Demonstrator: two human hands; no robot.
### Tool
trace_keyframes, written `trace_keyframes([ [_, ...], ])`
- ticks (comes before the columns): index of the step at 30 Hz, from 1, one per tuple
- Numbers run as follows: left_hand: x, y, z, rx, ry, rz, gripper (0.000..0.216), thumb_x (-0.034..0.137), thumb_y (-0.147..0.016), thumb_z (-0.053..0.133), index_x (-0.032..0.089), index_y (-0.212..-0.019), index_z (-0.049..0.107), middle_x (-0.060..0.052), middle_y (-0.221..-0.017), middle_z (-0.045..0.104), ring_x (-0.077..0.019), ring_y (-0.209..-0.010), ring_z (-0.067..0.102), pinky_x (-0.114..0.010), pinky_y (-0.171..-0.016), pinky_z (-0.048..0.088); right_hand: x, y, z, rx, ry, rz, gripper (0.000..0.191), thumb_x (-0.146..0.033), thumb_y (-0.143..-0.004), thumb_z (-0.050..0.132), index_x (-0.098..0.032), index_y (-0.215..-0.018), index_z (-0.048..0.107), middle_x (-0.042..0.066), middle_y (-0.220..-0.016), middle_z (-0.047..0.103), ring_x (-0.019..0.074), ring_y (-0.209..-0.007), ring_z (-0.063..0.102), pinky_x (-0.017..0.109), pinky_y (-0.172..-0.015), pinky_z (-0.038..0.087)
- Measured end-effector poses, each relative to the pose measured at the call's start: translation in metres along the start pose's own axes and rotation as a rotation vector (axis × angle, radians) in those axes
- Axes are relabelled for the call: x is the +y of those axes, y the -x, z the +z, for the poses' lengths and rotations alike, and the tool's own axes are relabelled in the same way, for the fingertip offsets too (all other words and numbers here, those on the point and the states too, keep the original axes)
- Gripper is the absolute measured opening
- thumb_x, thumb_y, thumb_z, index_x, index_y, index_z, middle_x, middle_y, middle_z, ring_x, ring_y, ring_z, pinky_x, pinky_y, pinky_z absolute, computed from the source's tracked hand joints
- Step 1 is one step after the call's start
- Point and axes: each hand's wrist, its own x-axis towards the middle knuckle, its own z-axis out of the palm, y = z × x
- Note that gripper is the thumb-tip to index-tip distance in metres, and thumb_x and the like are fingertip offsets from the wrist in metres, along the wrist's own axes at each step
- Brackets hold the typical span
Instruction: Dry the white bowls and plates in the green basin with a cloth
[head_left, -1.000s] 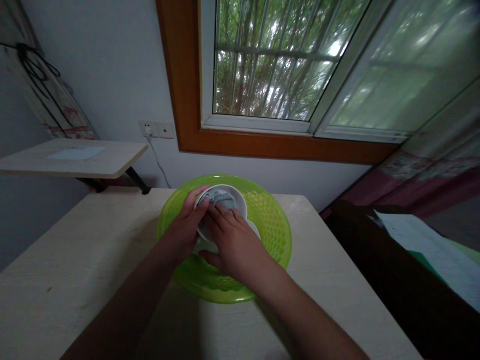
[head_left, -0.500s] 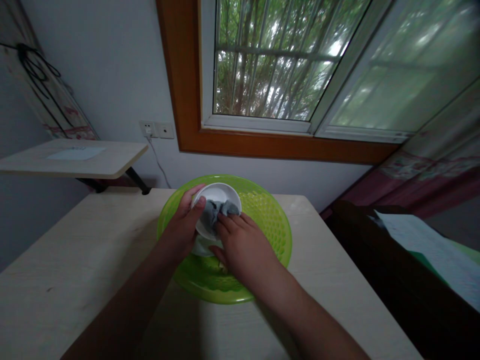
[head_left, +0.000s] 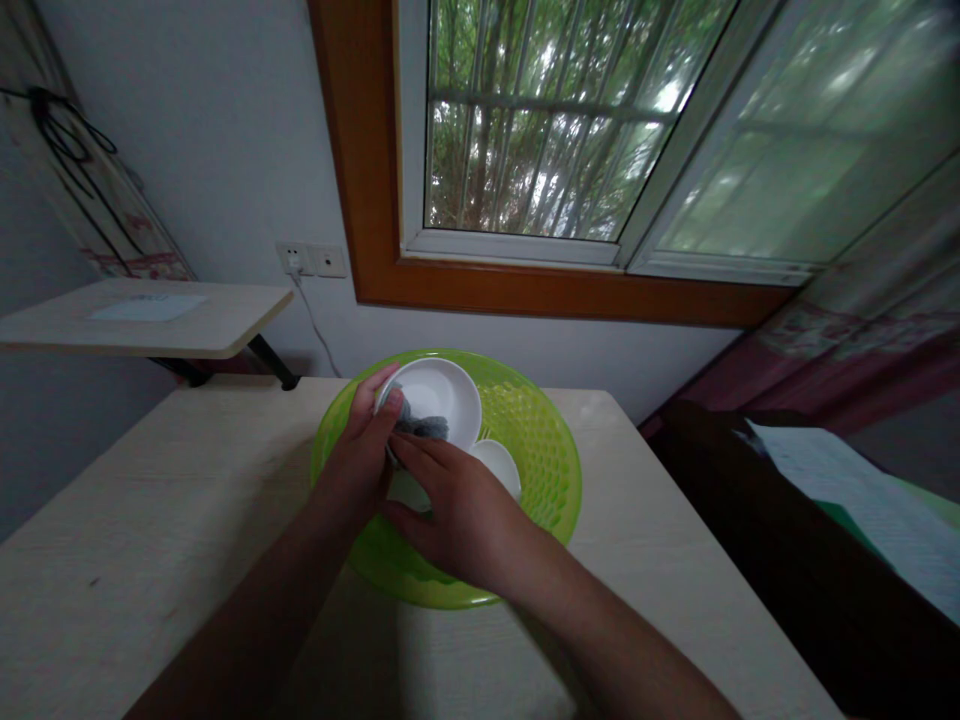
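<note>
My left hand (head_left: 369, 440) grips a small white bowl (head_left: 448, 388) by its left rim, thumb over the edge, the inside facing me. A crumpled grey cloth (head_left: 426, 427) is pressed by the fingers of my right hand (head_left: 457, 500) against the bowl's lower left inside. The bowl is held above a round green plastic basket (head_left: 551, 450) with a perforated pattern. Inside the basket, another white dish (head_left: 501, 464) shows to the right of my fingers. Part of a further pale dish (head_left: 409, 492) is visible beneath my hands.
The basket stands on a light wooden table (head_left: 187, 520). At the left a raised wooden shelf (head_left: 247, 312) carries a sheet of paper (head_left: 150, 307). A white cord (head_left: 319, 325) runs from a wall socket (head_left: 294, 259). Papers (head_left: 847, 490) lie on dark furniture at the right.
My right hand has moved the cloth left and down inside the bowl, from its middle to its lower left side. The white dish in the basket at the right has come into view.
</note>
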Motion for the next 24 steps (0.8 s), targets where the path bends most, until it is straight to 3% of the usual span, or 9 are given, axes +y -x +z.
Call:
trace_keyframes([
  [4,-0.001,-0.001,0.0,-0.006,0.063,-0.04,0.051,0.048,-0.09,0.063,0.028,-0.135,0.054,-0.005,-0.12,0.067,-0.0173,-0.102,0.066,-0.032,-0.094,0.053,0.005,-0.001,0.001,-0.032,0.181,-0.005,0.051,-0.024,-0.093,0.065,-0.013,-0.141,0.053,0.014,-0.134,0.066,0.0253,-0.115,0.065,0.038,-0.094,0.055],
  [8,-0.001,-0.003,0.0,-0.049,0.106,-0.08,0.053,0.05,-0.088,0.065,0.027,-0.134,0.053,-0.005,-0.112,0.069,-0.0177,-0.093,0.067,-0.031,-0.082,0.055,0.011,-0.001,-0.003,-0.089,0.404,0.016,0.022,-0.02,-0.097,0.059,-0.018,-0.117,0.068,0.008,-0.102,0.074,0.0219,-0.089,0.068,0.034,-0.076,0.052],
  [12,0.002,-0.008,-0.003,-0.06,0.164,-0.146,0.057,0.045,-0.083,0.07,0.024,-0.133,0.053,-0.005,-0.106,0.069,-0.0184,-0.088,0.067,-0.028,-0.072,0.053,0.011,-0.001,-0.012,-0.139,0.494,-0.025,0.01,-0.022,-0.097,0.062,-0.019,-0.099,0.07,0.005,-0.091,0.073,0.0205,-0.083,0.064,0.033,-0.071,0.046],
  [19,0.015,-0.021,-0.032,-0.211,0.072,-0.208,0.062,0.035,-0.077,0.075,0.024,-0.134,0.054,-0.006,-0.098,0.07,-0.0199,-0.075,0.065,-0.028,-0.062,0.049,0.015,-0.001,-0.025,-0.134,0.478,-0.144,0.014,-0.02,-0.097,0.061,-0.019,-0.088,0.072,0.005,-0.088,0.073,0.022,-0.09,0.064,0.038,-0.085,0.047],
  [24,0.018,-0.025,-0.042,-0.174,-0.019,-0.258,0.066,0.041,-0.075,0.077,0.024,-0.132,0.049,-0.002,-0.081,0.065,-0.0155,-0.06,0.059,-0.025,-0.052,0.042,0.021,-0.004,-0.024,-0.119,0.488,-0.183,0.014,-0.019,-0.097,0.062,-0.021,-0.088,0.073,0.003,-0.087,0.074,0.021,-0.097,0.065,0.04,-0.108,0.041],
])
